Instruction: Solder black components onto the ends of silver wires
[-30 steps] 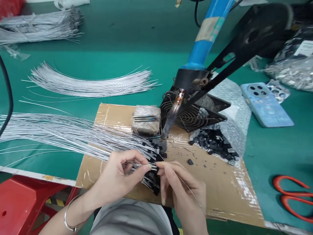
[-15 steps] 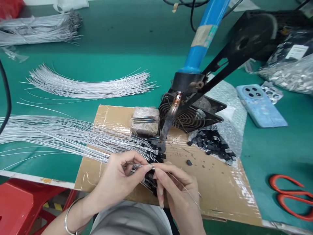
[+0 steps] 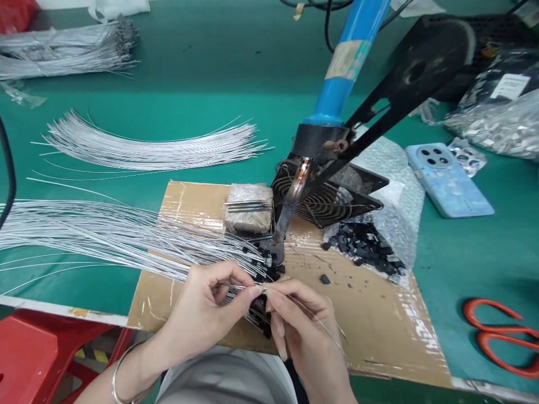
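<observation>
My left hand (image 3: pixel 225 306) and my right hand (image 3: pixel 305 325) meet fingertip to fingertip over the cardboard. Thumb and forefinger of each are pinched on a thin wire (image 3: pixel 322 322), whose free length trails past my right hand. What sits right between the fingertips is too small to make out. Beside and under my hands lies a bundle of grey wires (image 3: pixel 126 230), with small black connectors (image 3: pixel 261 322) at its right ends. Just beyond stands a soldering iron (image 3: pixel 290 205) with a blue handle, its tip pointing down.
A cardboard sheet (image 3: pixel 379 331) covers the front of the green table. On it lie black connector pieces (image 3: pixel 364 247) in a bag, near a small fan (image 3: pixel 332 196). Another wire bundle (image 3: pixel 155 148) lies behind. To the right are a phone (image 3: pixel 452 182) and red-handled scissors (image 3: pixel 501 334).
Both hands hold nearly the same pinch. My right-hand fingers have shifted slightly, and the trailing wire has moved a little. The whole view has slid slightly left.
</observation>
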Motion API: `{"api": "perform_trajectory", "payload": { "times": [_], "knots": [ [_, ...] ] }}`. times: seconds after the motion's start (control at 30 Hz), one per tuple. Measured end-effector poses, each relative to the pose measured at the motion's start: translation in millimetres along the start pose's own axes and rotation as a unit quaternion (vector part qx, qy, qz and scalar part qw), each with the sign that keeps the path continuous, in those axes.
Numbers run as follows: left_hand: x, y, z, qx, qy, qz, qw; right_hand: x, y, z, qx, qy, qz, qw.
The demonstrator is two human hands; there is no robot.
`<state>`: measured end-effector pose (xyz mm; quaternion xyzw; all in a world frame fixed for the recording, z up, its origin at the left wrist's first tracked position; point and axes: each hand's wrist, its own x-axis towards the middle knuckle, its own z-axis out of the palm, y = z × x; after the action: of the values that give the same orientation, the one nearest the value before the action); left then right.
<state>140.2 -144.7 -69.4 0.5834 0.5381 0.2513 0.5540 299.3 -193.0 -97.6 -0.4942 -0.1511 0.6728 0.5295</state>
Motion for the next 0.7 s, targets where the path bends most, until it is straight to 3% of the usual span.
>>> {"api": "perform_trajectory", "payload": {
  "times": [0.17, 0.5, 0.7],
  "knots": [
    [-2, -2, -2.6, -0.007, -0.017, -0.023, 1.0, 4, 2, -8, -0.001, -0.046, 0.01, 0.999],
    [0, -2, 6.1, 0.002, 0.033, 0.013, 0.999, -3, -4, 5, 0.024, 0.006, 0.019, 1.0],
    [-3, -7, 15.4, 0.007, 0.08, 0.044, 0.996, -1, 3, 3, 0.05, -0.002, 0.01, 0.999]
  ]
}}
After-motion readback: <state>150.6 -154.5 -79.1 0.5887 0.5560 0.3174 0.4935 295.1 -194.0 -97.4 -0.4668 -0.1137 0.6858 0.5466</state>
